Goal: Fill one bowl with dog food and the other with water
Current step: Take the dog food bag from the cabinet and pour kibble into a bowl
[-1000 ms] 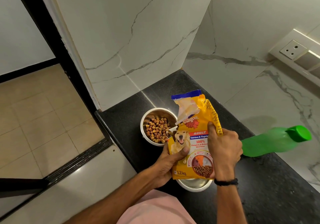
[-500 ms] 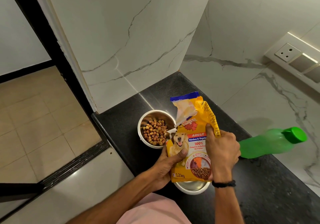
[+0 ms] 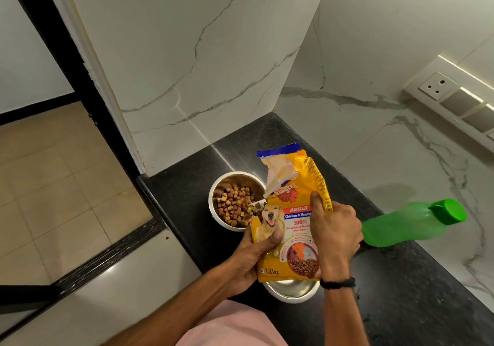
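A yellow dog food bag (image 3: 290, 212) with a torn-open top stands upright between my hands. My left hand (image 3: 251, 257) grips its lower left side, thumb on the printed dog. My right hand (image 3: 334, 233) pinches its right edge. Behind the bag, a steel bowl (image 3: 217, 185) holds brown kibble (image 3: 235, 206). A second steel bowl (image 3: 291, 291) sits under the bag's bottom, mostly hidden, its contents unseen. A green water bottle (image 3: 409, 222) with a green cap stands on the counter right of my right hand.
The bowls and bottle rest on a black stone counter (image 3: 401, 305) in a corner of white marble walls. The counter's left edge (image 3: 171, 228) drops to a tiled floor. A socket panel (image 3: 454, 97) is on the right wall.
The bag has stayed upright in both hands with almost no movement. Only the camera view has shifted slightly.
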